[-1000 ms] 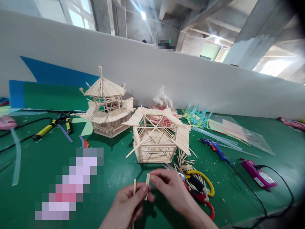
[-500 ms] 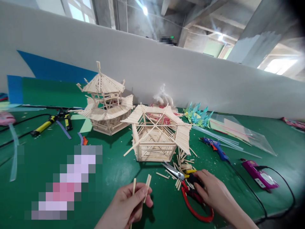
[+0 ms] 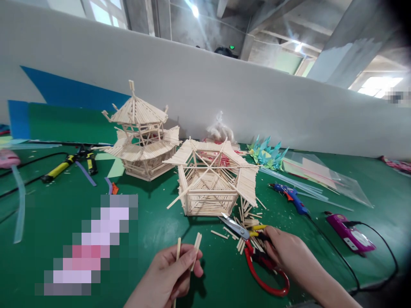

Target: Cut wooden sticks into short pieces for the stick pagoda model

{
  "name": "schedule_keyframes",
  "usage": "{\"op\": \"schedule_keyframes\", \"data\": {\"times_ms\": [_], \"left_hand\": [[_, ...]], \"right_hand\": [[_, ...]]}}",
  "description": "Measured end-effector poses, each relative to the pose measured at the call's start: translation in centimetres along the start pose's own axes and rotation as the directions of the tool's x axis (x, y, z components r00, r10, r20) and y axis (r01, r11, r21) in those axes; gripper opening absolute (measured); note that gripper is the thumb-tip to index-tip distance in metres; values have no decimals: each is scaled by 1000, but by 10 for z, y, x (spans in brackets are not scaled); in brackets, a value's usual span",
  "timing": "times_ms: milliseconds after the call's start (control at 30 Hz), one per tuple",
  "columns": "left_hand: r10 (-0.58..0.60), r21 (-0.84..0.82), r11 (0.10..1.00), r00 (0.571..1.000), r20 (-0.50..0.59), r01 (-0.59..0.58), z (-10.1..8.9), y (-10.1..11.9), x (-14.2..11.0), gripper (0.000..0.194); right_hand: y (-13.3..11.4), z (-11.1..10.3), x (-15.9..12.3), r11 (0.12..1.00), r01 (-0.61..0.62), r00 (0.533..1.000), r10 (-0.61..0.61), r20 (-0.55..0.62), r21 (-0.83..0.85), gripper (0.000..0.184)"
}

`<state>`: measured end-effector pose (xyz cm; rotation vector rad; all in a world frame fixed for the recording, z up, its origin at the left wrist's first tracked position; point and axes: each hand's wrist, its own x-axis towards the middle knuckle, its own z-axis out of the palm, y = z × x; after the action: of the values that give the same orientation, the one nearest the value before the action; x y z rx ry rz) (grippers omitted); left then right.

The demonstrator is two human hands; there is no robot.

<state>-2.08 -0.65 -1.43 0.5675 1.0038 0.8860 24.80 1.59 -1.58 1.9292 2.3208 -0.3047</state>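
Note:
My left hand [image 3: 167, 276] is closed around a few thin wooden sticks [image 3: 195, 245], held upright near the table's front edge. My right hand [image 3: 285, 252] rests on the handles of the red and yellow scissors [image 3: 257, 256], fingers curled over them; the blades point up-left toward an unfinished stick pavilion [image 3: 213, 179]. Loose sticks [image 3: 247, 218] lie scattered between the scissors and the pavilion. A finished two-tier stick pavilion [image 3: 139, 134] stands behind, to the left.
On the green table [image 3: 64, 196] lie a blue glue gun [image 3: 290, 196] with a cord, a purple device [image 3: 348, 233], yellow-handled pliers [image 3: 69, 164], teal paper cranes [image 3: 266, 154] and clear plastic sheets [image 3: 324, 177]. A white wall panel [image 3: 289, 107] runs behind.
My right hand left the sticks held in my left hand, moved right and settled on the scissor handles. My left hand has barely moved.

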Motion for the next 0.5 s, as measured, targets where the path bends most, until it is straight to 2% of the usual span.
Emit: {"op": "schedule_keyframes", "data": {"times_ms": [233,367,500], "left_hand": [[-9,-22,1000,999,-35,9,4,1,-1,22],[-18,-30,999,998,-52,17,3,2,-1,25],[5,-45,999,998,-59,-8,5,5,-5,23]], "right_hand": [[1,-2,-1,972,9,1000,-11,8,233,14],[-2,-12,-2,936,1,1000,-10,26,352,17],[-3,-21,-1,917,-23,997,-5,71,398,33]]}}
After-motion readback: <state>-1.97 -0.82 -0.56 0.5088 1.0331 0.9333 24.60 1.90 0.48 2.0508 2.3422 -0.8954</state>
